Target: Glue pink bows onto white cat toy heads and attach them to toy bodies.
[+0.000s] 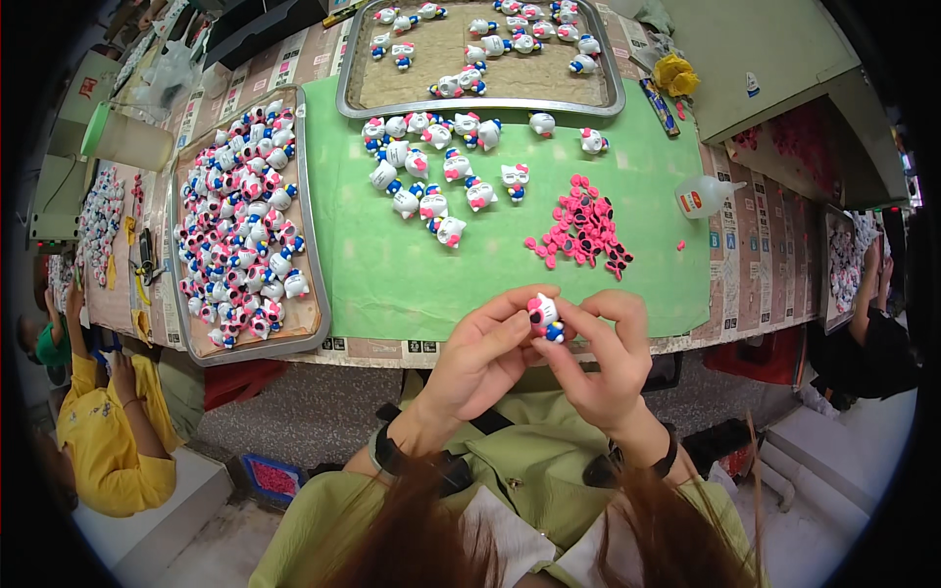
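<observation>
Both my hands meet at the table's front edge around one small white cat figurine (544, 316) with pink and blue parts and a dark spot on its side. My left hand (495, 345) grips it between thumb and fingers. From the other side, my right hand (603, 358) pinches it with thumb and forefinger. Just beyond lies a heap of small pink pieces (578, 230), several showing black faces. Loose cat figurines (432, 203) are scattered on the green mat (392, 284) farther off.
A metal tray (316, 294) packed with figurines stands at the left. Another tray (470, 108) with fewer figurines lies at the back. A small squeeze bottle (704, 196) stands at the right, near a yellow flower-like object (676, 73). A person in yellow (113, 431) works at the far left.
</observation>
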Tool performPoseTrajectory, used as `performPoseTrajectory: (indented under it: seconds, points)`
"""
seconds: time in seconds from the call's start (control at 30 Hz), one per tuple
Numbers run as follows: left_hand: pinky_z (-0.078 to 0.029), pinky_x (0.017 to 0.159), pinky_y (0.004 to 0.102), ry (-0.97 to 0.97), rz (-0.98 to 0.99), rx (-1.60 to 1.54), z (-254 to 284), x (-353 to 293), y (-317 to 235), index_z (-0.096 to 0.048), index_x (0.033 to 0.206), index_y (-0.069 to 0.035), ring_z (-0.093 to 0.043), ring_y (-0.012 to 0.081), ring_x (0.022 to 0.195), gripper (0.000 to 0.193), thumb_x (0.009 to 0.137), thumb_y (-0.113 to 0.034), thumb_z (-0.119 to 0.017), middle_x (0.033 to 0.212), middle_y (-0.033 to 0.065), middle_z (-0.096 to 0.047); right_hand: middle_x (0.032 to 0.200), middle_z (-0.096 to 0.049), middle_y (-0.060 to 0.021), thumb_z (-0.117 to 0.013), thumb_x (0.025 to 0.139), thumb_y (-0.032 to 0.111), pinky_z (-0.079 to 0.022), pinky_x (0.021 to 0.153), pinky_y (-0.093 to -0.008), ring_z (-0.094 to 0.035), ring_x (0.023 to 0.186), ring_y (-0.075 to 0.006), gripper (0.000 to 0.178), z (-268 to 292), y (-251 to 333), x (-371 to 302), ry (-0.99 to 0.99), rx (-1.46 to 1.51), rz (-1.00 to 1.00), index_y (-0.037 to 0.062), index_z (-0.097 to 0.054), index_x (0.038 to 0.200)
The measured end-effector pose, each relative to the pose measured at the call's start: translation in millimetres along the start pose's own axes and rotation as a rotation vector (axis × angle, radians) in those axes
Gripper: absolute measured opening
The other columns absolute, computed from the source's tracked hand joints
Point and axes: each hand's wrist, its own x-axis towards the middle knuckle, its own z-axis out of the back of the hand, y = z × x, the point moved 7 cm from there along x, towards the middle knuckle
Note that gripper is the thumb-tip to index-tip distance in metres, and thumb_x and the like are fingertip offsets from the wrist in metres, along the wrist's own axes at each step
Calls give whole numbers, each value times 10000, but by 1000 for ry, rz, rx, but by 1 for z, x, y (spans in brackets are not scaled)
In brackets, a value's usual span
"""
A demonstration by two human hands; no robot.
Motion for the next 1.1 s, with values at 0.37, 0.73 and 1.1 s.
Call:
performPoseTrajectory:
  seconds: [0.37, 0.73, 1.1]
  points:
    - [-411, 837, 279, -69, -409, 685, -9, -9, -26, -456, 1075, 11, -486, 164, 986, 318, 769, 65, -526, 1105, 106, -480, 846, -584, -119, -593, 704, -3, -429, 647, -285, -541, 754, -219, 233, -2, -21, 3, 106, 398, -252, -5, -586, 936]
    - [-427, 687, 251, -114, -606, 985, -13, -14, -32, -533, 990, -18, -508, 154, 808, 333, 680, 5, -653, 932, 81, -509, 823, -597, -102, -519, 779, 0, -434, 633, -246, -557, 726, -155, 143, -12, -30, -7, 153, 558, -496, -16, -592, 901]
    - [-427, 666, 250, -195, -627, 1257, -26, -19, -41, -566, 1000, -29, -502, 143, 766, 349, 666, -10, -664, 903, 75, -494, 900, -589, -85, -529, 787, -6, -438, 699, -231, -542, 796, -113, 202, -21, -33, -13, 171, 843, -666, -58, -544, 981]
